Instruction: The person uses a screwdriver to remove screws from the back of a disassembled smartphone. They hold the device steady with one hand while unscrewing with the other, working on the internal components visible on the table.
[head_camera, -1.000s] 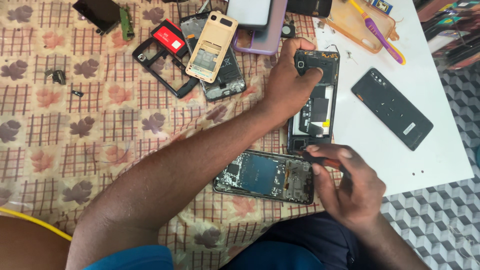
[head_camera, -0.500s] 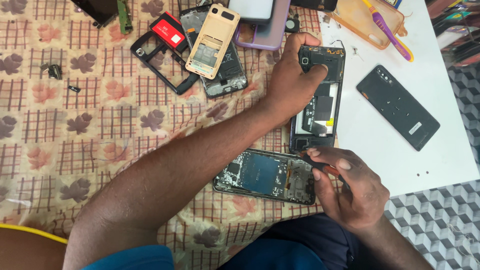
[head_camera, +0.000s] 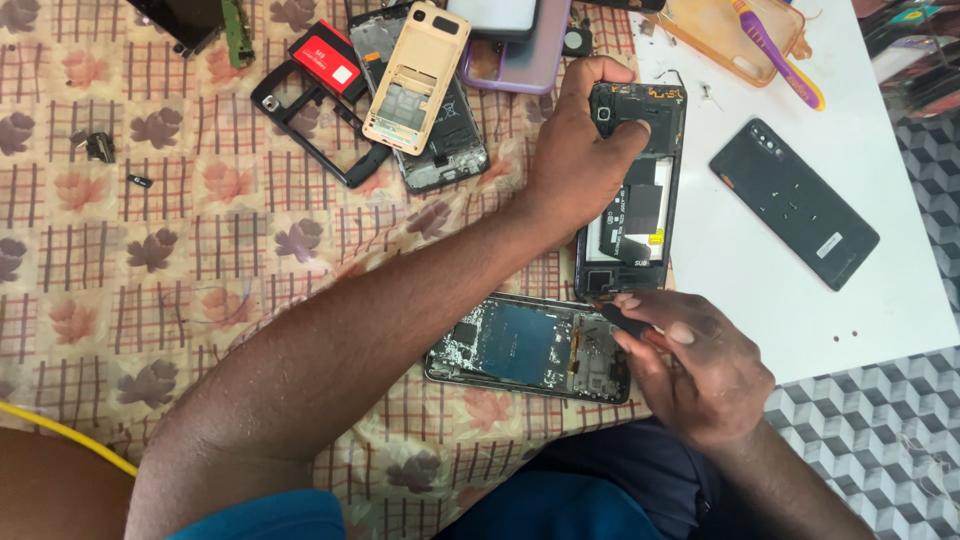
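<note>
My left hand (head_camera: 585, 160) reaches across the patterned cloth and presses down on the top of an opened black phone (head_camera: 635, 205), whose inner parts face up. My right hand (head_camera: 695, 370) pinches a small dark tool (head_camera: 625, 322) at that phone's lower end. Just below lies a second opened phone (head_camera: 530, 348) with a blue inner plate, touching the right fingers. A black back cover (head_camera: 795, 203) rests to the right on the white board (head_camera: 880, 300).
At the top lie a beige phone frame (head_camera: 415, 75), a black frame (head_camera: 310, 125), a red battery (head_camera: 328, 65), a purple case (head_camera: 520, 65), and an orange case (head_camera: 735, 35) with a purple-yellow toothbrush (head_camera: 775, 55). Small parts (head_camera: 100, 147) sit at left. Tiled floor (head_camera: 880, 440) shows at right.
My left hand stays pressed on the black phone's top. My right hand has shifted slightly with the tool at the phone's lower end. The view has shifted a little.
</note>
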